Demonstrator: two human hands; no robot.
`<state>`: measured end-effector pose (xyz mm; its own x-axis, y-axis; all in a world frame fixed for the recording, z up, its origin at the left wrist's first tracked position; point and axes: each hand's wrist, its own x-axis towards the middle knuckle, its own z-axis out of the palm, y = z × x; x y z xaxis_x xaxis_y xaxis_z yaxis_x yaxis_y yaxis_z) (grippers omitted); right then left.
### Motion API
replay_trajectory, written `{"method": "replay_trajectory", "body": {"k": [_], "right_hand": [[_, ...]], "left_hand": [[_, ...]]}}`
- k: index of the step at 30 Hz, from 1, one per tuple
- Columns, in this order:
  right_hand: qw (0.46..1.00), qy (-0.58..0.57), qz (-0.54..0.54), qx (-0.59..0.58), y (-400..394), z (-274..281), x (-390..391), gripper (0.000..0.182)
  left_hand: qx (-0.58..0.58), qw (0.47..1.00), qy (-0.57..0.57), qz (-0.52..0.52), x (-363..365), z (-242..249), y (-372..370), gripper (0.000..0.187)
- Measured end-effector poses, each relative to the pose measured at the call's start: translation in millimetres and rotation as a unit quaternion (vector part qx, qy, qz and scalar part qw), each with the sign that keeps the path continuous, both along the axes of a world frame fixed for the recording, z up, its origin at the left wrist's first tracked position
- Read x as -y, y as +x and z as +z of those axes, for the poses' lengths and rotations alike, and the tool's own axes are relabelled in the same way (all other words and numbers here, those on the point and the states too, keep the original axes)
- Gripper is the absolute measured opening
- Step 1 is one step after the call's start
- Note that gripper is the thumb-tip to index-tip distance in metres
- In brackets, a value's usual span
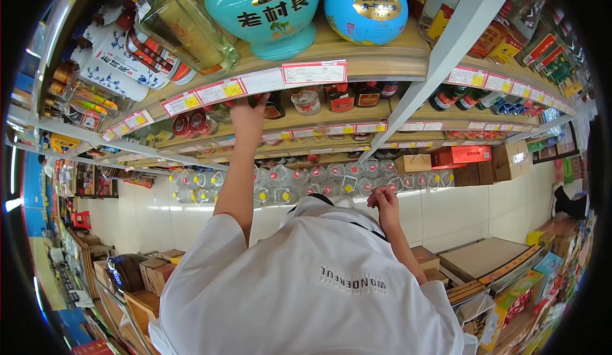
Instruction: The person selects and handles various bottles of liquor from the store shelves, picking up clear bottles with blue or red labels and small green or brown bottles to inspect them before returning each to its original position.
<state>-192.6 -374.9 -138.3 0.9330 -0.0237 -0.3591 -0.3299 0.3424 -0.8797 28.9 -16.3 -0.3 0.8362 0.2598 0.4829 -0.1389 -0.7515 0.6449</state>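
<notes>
Shop shelf [382, 68]; dark red-labelled bottle [274, 108] at left hand [248, 114]

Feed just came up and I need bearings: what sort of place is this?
Most likely a shop's liquor aisle: price tags line the shelf edge, and bottles and round ceramic jars crowd the shelves.

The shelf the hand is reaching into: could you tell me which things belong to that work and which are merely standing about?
In hand:
left hand, reaching into the shelf
dark bottle beside that hand
right hand, held near the chest, gripping nothing visible

Standing about:
teal jar
blue globe jar
clear plastic jugs
cardboard boxes
</notes>
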Motion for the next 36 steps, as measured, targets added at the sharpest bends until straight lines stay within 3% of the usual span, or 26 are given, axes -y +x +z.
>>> {"method": "replay_trajectory", "body": {"k": [4, 7, 8, 11, 12, 15, 23, 28, 36], "right_hand": [[1.000, -0.001, 0.025, -0.016, -6, -2, -4, 0.015], [0.999, -0.004, 0.038, -0.019, -6, -8, -4, 0.014], [0.999, -0.002, 0.038, -0.016, -5, -9, -2, 0.014], [1.000, 0.006, 0.027, -0.004, -1, -8, 1, 0.014], [1.000, 0.009, 0.022, 0.000, 0, -7, 2, 0.014], [1.000, 0.008, 0.018, 0.004, -1, -6, 0, 0.014], [1.000, -0.007, -0.008, -0.005, -22, -4, 9, 0.014], [0.999, -0.008, -0.035, 0.003, -30, -2, 10, 0.014], [0.998, -0.022, -0.056, -0.032, -56, 0, 7, 0.015]], "left_hand": [[-0.058, 0.997, -0.041, -0.016, 2, 2, -13, 0.043], [0.094, 0.993, 0.067, 0.017, 17, 13, -33, 0.040], [0.056, 0.989, 0.134, 0.033, 16, 7, -39, 0.040], [0.061, 0.996, 0.032, -0.064, 52, 13, -48, 0.043], [-0.020, 0.996, -0.059, -0.065, 63, 14, -46, 0.048], [-0.028, 0.996, -0.076, -0.042, 81, -9, -22, 0.052], [-0.072, 0.983, -0.138, -0.099, 82, -46, 2, 0.053], [-0.107, 0.967, -0.203, -0.114, 88, -30, -5, 0.046], [-0.098, 0.972, -0.183, -0.108, 84, -35, -5, 0.043]]}}
